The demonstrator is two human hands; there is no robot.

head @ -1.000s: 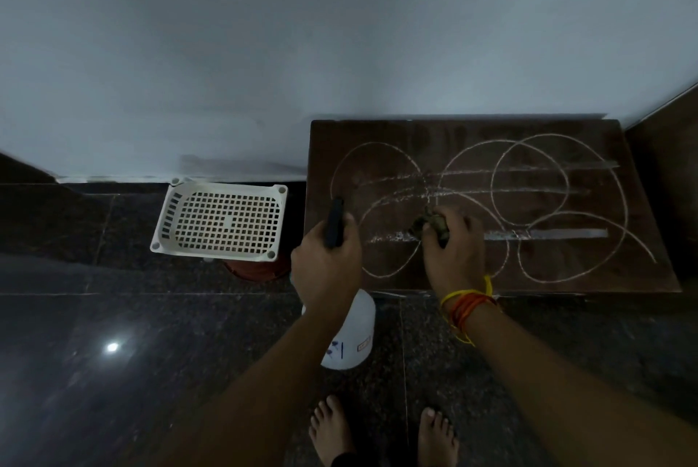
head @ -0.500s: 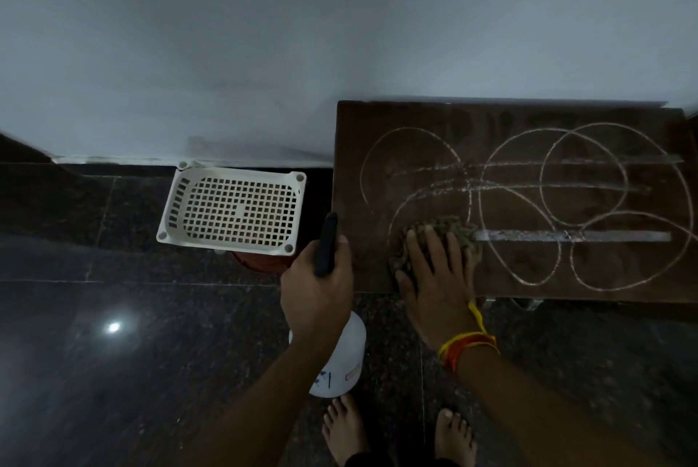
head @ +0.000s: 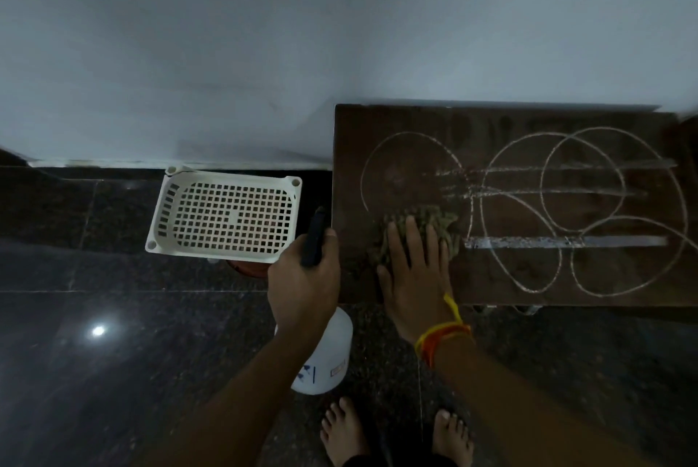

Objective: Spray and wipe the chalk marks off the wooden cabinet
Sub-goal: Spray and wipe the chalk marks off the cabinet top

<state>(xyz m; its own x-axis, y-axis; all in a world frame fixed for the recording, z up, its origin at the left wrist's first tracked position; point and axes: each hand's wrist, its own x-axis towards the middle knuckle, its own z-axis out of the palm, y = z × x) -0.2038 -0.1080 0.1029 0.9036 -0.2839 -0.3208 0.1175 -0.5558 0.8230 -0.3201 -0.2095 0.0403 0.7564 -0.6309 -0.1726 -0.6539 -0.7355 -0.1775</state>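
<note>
With the cloth (head: 419,228) pressed flat under the open right hand (head: 413,277) and the spray bottle (head: 321,349) gripped by the left hand (head: 302,285), the chalk marks (head: 528,209) at right of centre could be smeared rather than lifted.

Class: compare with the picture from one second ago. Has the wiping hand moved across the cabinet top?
Yes. The right hand with the cloth has slid left along the cabinet, off the thick chalk stripe it covered.
</note>
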